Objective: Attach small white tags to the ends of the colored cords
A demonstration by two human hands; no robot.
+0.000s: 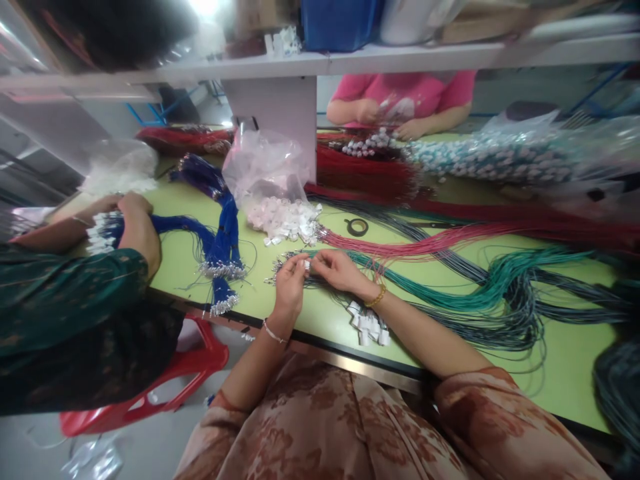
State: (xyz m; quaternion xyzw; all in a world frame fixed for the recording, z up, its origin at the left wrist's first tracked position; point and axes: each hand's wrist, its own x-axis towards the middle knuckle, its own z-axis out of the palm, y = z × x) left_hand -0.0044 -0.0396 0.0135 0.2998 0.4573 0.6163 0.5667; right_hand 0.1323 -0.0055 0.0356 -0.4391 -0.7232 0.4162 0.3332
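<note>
Between the fingertips of my left hand is a small white plastic connector. My right hand is closed in a pinch just right of the connector; whatever thin thing its fingers hold is too small to make out. Green wires run from behind my hands to the right, their crimped metal ends lying just left of my left hand. Below my right wrist lies a cluster of white connectors on wires. Beyond my hands, loose white connectors spill in a pile from a clear plastic bag.
Pink wires, dark grey wires and a roll of black tape lie on the green table. Blue wire bundles lie left, beside a co-worker's arm. Another person in pink works opposite, below a shelf.
</note>
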